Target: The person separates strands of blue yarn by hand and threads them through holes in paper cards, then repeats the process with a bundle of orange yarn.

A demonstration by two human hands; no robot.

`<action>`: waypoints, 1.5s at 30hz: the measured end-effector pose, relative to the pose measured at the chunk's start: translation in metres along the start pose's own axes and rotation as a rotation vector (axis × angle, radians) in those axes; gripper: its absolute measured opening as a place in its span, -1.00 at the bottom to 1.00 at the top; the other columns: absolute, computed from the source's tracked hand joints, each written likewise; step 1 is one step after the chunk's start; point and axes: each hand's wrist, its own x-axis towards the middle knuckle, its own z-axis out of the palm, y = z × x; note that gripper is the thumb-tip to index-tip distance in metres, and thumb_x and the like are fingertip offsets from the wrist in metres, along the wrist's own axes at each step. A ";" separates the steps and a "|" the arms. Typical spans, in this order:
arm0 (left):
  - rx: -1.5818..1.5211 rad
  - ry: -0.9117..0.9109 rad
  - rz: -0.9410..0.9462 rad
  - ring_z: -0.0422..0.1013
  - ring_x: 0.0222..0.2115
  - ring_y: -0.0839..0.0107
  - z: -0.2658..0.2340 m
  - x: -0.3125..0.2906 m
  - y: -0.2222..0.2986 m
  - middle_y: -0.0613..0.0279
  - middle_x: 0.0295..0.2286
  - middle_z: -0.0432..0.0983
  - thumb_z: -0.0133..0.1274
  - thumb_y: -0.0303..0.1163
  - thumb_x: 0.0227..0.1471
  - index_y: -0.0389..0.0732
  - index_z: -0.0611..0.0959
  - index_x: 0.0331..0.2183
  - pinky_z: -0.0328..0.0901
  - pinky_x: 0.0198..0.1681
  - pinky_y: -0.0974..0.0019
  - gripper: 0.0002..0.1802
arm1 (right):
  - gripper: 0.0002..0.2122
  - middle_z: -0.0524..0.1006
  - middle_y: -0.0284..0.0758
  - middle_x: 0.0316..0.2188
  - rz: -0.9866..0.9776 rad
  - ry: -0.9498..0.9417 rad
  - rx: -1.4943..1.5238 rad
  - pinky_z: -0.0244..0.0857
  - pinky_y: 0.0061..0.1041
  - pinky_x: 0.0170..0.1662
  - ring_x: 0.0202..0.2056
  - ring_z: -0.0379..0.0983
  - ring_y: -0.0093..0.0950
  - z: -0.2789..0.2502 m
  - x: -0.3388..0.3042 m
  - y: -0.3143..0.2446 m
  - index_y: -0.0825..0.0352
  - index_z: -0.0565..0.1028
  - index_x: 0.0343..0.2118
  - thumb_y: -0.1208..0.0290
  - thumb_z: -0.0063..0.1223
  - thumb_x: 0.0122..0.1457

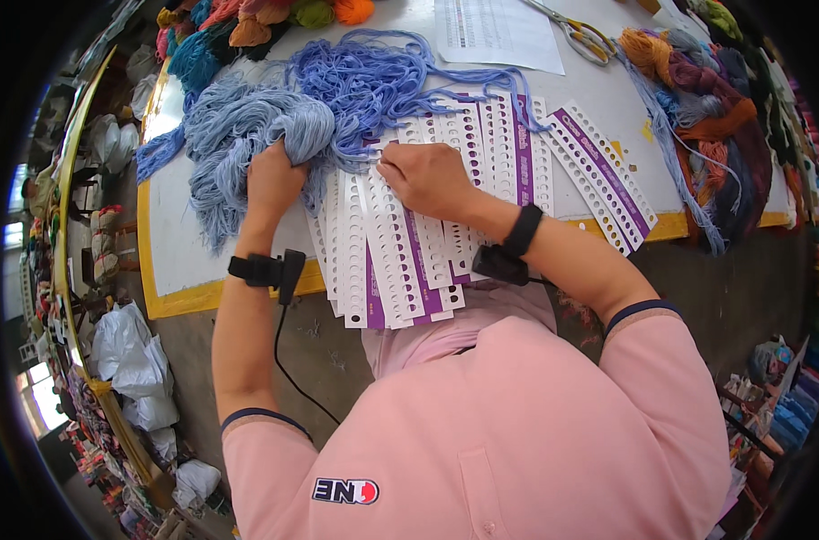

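**Counter strewn with blue yarn and punched cards, both your hands at work**

Yellow trim edges your pale counter (177,261), with the fan of punched cards (391,252) spread at its near side and running over the edge toward your lap. Take that fan as your landmark. Left of it, your left grip (276,180) is closed around pale blue yarn (238,121), fingers sunk into the loops. Your right grip (425,180) lies over the fan's upper part, fingers curled in; you cannot tell whether they pinch a strand, a card or nothing. Deeper blue yarn (364,76) is heaped beyond the fan, trailing strands across its far end.

You appear to be working the pale yarn toward the card holes, perhaps teasing a strand free. If so, your next move calls for holding the bundle steady on the left while the right fingertips single out one strand and one hole without dragging the neighbouring cards.

Your right hand hides the holes beneath it, and your left fingertips are lost in the yarn. Overlapping cards cover one another. Past the fan's far end, the paper sheet (499,36) and the scissors (585,40) are both cut off by the view's upper edge.
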 end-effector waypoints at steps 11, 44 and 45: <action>-1.430 -0.351 -0.444 0.28 -0.63 0.71 -0.082 0.028 0.027 0.29 -0.54 0.56 0.11 -0.25 0.11 -0.26 0.65 -0.22 0.14 -0.56 0.58 -0.70 | -0.44 0.36 -0.17 0.10 0.171 -0.071 -0.627 0.13 -0.16 0.13 0.16 0.22 -0.17 -0.202 -0.121 0.055 0.30 0.37 0.09 0.24 0.26 0.02; -0.416 0.073 0.484 0.55 -0.39 0.09 0.040 -0.029 0.111 -0.01 -0.37 0.60 0.19 -0.50 -0.13 -0.29 0.66 -0.25 0.40 -0.28 0.15 -0.71 | -0.47 0.19 -0.33 0.28 -0.337 -0.416 -0.505 -0.10 -0.22 0.30 0.31 0.02 -0.37 -0.104 -0.045 0.058 0.22 0.32 0.17 0.16 0.07 0.14; -0.544 0.009 0.318 0.53 -0.48 0.24 0.043 -0.025 0.108 0.04 -0.44 0.59 0.19 -0.51 -0.11 -0.30 0.66 -0.26 0.39 -0.39 0.23 -0.73 | -0.48 0.21 -0.33 0.27 -0.330 -0.423 -0.498 -0.07 -0.24 0.29 0.30 0.05 -0.37 -0.106 -0.044 0.061 0.23 0.33 0.17 0.18 0.08 0.14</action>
